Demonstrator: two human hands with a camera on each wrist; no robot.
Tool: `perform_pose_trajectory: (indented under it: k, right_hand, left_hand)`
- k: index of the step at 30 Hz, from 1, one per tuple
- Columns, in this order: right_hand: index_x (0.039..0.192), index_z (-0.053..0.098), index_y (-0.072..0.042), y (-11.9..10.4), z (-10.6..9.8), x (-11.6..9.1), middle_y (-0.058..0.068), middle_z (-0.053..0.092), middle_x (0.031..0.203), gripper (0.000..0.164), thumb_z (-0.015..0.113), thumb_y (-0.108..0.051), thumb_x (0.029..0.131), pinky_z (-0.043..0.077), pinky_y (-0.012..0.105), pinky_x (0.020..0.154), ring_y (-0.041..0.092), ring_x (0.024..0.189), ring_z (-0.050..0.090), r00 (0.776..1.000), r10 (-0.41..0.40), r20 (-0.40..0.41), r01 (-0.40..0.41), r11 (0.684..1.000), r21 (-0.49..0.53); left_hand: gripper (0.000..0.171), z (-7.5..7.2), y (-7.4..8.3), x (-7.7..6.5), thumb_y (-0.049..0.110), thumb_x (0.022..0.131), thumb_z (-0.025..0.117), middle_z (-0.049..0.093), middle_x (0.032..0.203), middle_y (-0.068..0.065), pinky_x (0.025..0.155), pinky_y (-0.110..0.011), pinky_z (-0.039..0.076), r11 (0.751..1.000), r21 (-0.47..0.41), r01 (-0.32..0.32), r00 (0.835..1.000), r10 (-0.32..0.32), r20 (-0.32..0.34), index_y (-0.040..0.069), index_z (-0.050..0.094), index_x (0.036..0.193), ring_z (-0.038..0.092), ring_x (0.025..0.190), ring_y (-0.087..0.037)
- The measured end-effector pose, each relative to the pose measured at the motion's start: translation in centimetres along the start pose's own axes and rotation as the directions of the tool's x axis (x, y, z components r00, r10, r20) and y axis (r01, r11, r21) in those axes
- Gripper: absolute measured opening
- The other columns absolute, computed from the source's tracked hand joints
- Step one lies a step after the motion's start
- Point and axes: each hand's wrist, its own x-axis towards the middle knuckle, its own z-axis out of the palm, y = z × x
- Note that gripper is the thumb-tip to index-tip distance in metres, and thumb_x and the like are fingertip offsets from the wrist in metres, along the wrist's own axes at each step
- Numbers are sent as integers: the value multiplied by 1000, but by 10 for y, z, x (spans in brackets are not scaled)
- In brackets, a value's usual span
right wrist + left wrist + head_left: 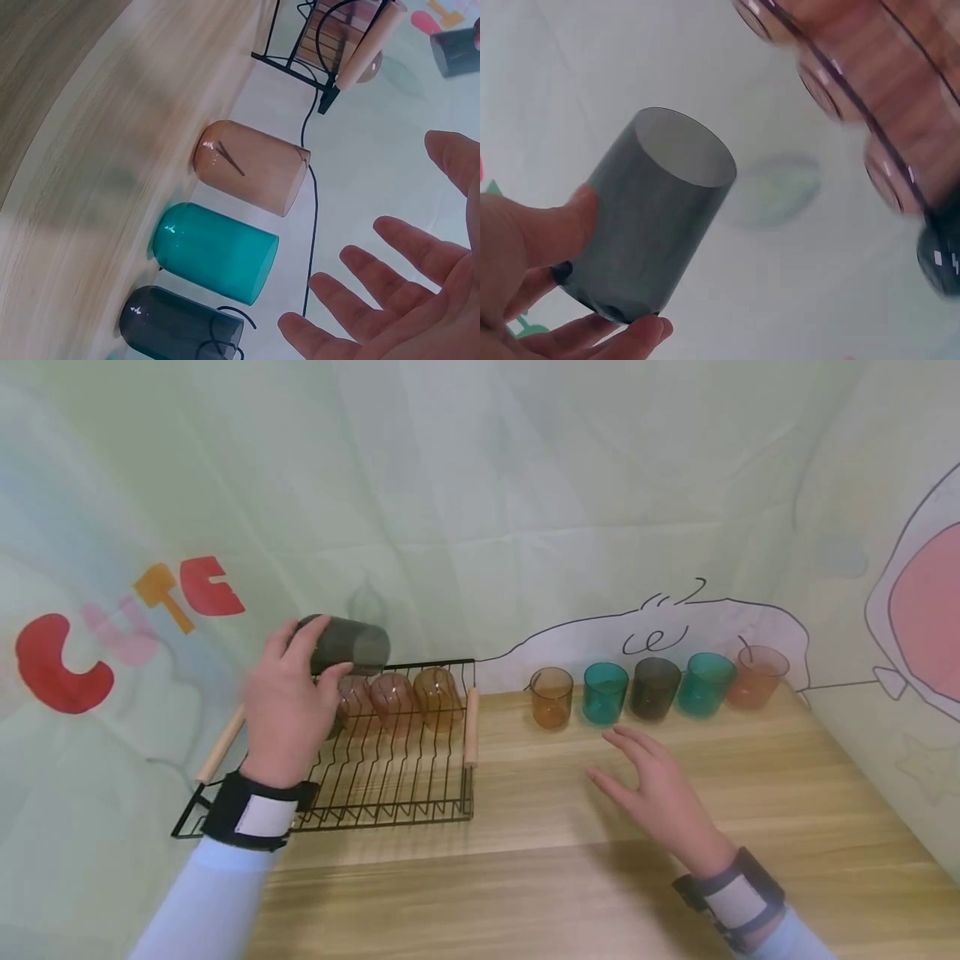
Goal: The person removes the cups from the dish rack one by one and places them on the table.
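My left hand (288, 710) grips a dark grey see-through cup (348, 646), tipped on its side above the back of a black wire rack (375, 817). In the left wrist view, thumb and fingers hold the cup (649, 217) near its base, its open rim pointing away from the palm. Below it in the rack stand two pinkish cups (395, 702) and an amber cup (438, 697). A dark cup (941, 259) shows at the end of that row. My right hand (663, 797), fingers spread and holding nothing, hovers in front of a teal cup (604, 693).
Along the back wall on the wooden table (570, 893) stand an amber cup (551, 697), a dark grey cup (655, 689), a second teal cup (707, 683) and a pinkish-orange cup (757, 677). The rack has wooden handles (472, 727). A printed cloth (585, 560) hangs behind.
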Motion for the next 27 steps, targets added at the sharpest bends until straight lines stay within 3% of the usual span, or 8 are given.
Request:
perform_pose_trajectory:
  k: [4,8,11,17,20,23,25,27]
  right_hand:
    - [129,55,-12,-2,-2,0,12,48,140,63,63,-53,83,36,53,106,32,129,44,1000,3,-8,-3,1000,5]
    - [129,55,-12,-4,-2,0,11,48,139,61,64,-51,83,37,53,105,31,128,44,1000,10,-9,-10,1000,17]
    - [130,54,-13,-6,-1,1,11,48,139,60,65,-49,83,37,53,105,31,129,45,1000,13,-7,-13,1000,26]
    - [131,53,-15,-13,0,4,9,48,141,60,63,-51,84,38,52,105,29,130,44,1000,19,4,-19,999,46]
    - [132,52,-16,-16,1,5,8,47,141,60,63,-50,84,37,51,106,29,130,44,1000,25,8,-26,998,62]
    - [133,51,-18,-18,2,6,8,48,141,60,62,-51,84,37,51,106,28,131,43,999,36,10,-37,996,79]
    - [134,49,-18,-19,2,6,8,48,141,61,61,-52,85,37,51,106,28,131,43,999,50,15,-51,994,96]
    - [136,48,-18,-19,2,7,8,48,141,63,59,-54,85,37,51,107,28,131,43,997,73,22,-75,991,113]
  left_hand:
    - [61,11,24,-9,23,78,76,52,131,-24,84,-56,51,993,-115,18,999,-15,29,19,52,134,59,108,-41]
    - [62,22,42,-21,27,77,76,52,132,-21,70,-43,56,984,-177,20,999,-14,32,19,52,134,67,82,-28]
    - [62,30,54,-29,26,77,77,53,132,-18,59,-34,52,972,-233,20,1000,-15,23,19,53,133,61,65,-18]
    - [63,44,74,-44,25,74,79,59,128,-7,79,-35,56,917,-392,78,997,-66,43,20,54,131,62,106,-20]
    - [63,50,82,-53,26,74,78,61,123,-2,77,-33,57,870,-468,157,987,-131,89,23,54,131,63,101,-15]
    - [62,54,90,-59,27,73,79,62,119,-2,75,-31,57,807,-537,246,969,-204,138,26,55,130,66,94,-14]
    - [61,57,95,-62,25,73,79,62,121,-2,77,-29,57,740,-601,302,953,-243,179,25,55,130,66,96,-16]
    - [60,54,105,-62,20,74,79,60,123,-6,79,-29,56,658,-656,370,929,-279,244,22,56,129,66,99,-21]
